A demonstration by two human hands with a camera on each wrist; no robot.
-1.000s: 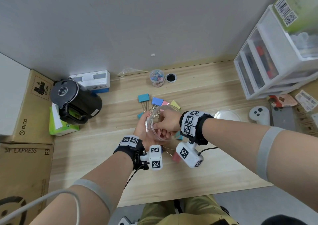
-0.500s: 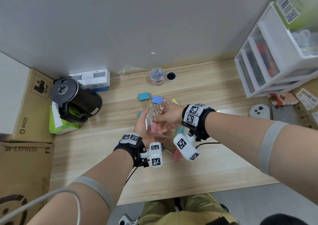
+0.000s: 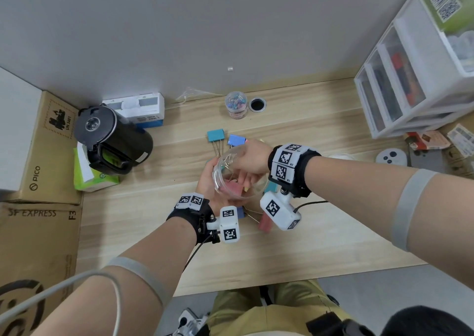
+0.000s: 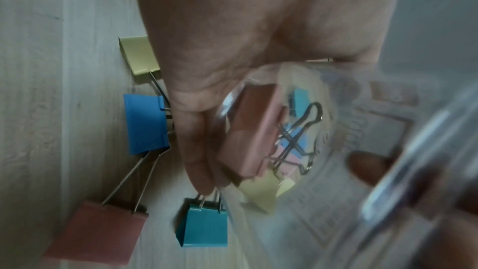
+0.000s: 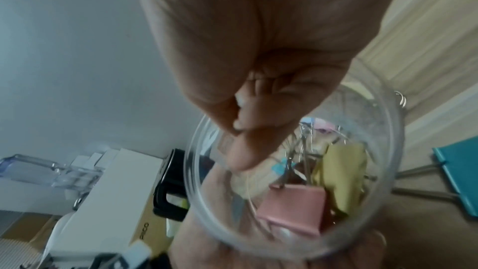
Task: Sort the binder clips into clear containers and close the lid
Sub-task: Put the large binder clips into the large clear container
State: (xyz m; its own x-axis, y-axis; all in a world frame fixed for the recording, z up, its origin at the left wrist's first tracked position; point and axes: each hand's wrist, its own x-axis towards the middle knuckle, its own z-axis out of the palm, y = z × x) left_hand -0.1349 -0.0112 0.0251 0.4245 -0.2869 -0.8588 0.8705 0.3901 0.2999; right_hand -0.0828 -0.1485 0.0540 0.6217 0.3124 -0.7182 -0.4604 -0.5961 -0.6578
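Note:
My left hand [image 3: 209, 181] grips a clear round container [image 3: 232, 179] from below and tilts its mouth toward me. A pink binder clip [image 5: 292, 208] and a yellow one [image 5: 344, 171] lie inside it. My right hand [image 3: 250, 159] hovers at the mouth with thumb and fingers pinched together over the rim [image 5: 196, 201]. Whether they hold the clip's wire handles is hidden. Loose on the desk are a teal clip [image 3: 215, 135], a blue clip [image 3: 236, 139] and a pink clip [image 3: 265, 224]. The left wrist view also shows a yellow clip [image 4: 137, 56] on the desk.
A black kettle [image 3: 112, 143] and cardboard boxes [image 3: 38, 143] stand at the left. At the back, a small jar of clips [image 3: 236, 107] sits beside a desk hole [image 3: 257, 104]. A white drawer unit [image 3: 415, 79] fills the right. A pale disc [image 3: 341, 157] lies behind my right forearm.
Both hands have stayed at the container. My right hand has shifted a little toward the far side of the mouth, and the container is tilted more toward me.

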